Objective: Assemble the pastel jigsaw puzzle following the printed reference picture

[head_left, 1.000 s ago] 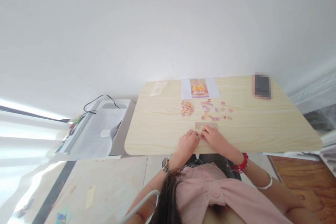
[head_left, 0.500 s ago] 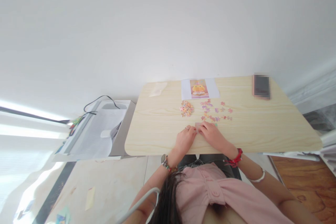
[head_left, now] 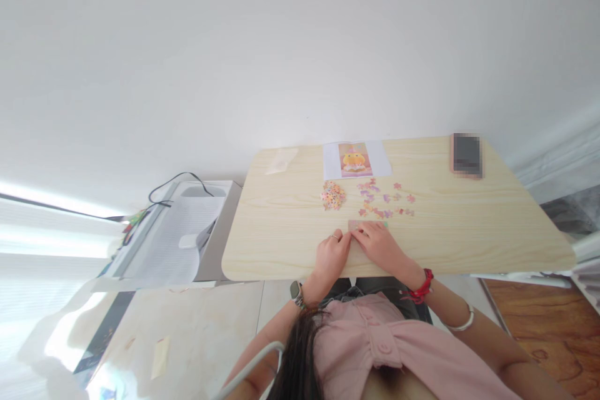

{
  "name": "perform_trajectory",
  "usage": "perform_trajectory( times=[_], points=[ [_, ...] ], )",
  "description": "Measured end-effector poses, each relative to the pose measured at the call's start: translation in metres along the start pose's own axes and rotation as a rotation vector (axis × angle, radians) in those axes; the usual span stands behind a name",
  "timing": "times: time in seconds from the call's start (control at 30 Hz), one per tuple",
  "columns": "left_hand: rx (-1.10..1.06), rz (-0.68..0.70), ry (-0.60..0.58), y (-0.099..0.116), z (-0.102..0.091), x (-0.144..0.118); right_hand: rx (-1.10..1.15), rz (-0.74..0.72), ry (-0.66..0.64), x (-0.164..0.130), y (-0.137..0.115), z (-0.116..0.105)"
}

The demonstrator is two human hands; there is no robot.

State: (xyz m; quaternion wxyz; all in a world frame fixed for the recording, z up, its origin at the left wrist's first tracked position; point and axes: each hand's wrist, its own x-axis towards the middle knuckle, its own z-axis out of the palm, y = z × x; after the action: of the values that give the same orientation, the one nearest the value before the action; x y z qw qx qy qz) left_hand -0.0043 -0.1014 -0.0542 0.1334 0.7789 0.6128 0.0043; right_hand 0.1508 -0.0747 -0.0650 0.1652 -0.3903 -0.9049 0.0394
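Observation:
On the pale wooden table (head_left: 290, 250), a short joined strip of puzzle pieces (head_left: 370, 224) lies just beyond my fingers. My left hand (head_left: 330, 255), with a ring and a wristwatch, presses its fingertips against the strip's near left end. My right hand (head_left: 380, 245), with a red bracelet at the wrist, lies beside it with fingers curled over the strip's near edge. The fingertips of both hands meet there. Whether a single piece sits between them is hidden. Loose pink and purple pieces (head_left: 385, 197) are scattered beyond the strip. A small pile of pieces (head_left: 332, 194) sits to their left.
A printed picture of a yellow figure (head_left: 355, 159) lies at the table's far edge. A phone (head_left: 466, 154) is at the far right, and a clear plastic bag (head_left: 281, 160) at the far left. A white appliance with a black cable (head_left: 185, 228) stands left of the table.
Both hands slid a little away from me along the strip, then drew back slightly toward the near edge. They stayed together on the strip throughout.

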Motion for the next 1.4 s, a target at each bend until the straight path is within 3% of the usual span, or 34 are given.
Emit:
perform_trajectory(
  times=[0.2, 0.37, 0.53, 0.8, 1.13, 1.4],
  points=[
    [0.0, 0.005, 0.002, -0.002, -0.003, 0.002, 0.071, 0.021, 0.013, 0.0, 0.002, -0.006],
    [0.031, 0.004, -0.041, -0.002, -0.006, 0.007, 0.115, 0.232, 0.149, -0.026, 0.036, -0.017],
    [0.045, 0.007, -0.029, 0.0, -0.006, 0.009, 0.112, 0.34, 0.15, -0.058, 0.067, -0.022],
    [0.039, -0.009, -0.043, 0.001, -0.01, 0.011, 0.064, 0.482, 0.245, -0.068, 0.091, -0.026],
    [0.022, -0.032, -0.029, 0.003, -0.01, 0.011, 0.147, 0.5, 0.262, -0.065, 0.117, -0.025],
    [0.016, -0.02, -0.034, 0.002, -0.009, 0.011, 0.23, 0.455, 0.152, -0.059, 0.129, -0.031]
  ],
)
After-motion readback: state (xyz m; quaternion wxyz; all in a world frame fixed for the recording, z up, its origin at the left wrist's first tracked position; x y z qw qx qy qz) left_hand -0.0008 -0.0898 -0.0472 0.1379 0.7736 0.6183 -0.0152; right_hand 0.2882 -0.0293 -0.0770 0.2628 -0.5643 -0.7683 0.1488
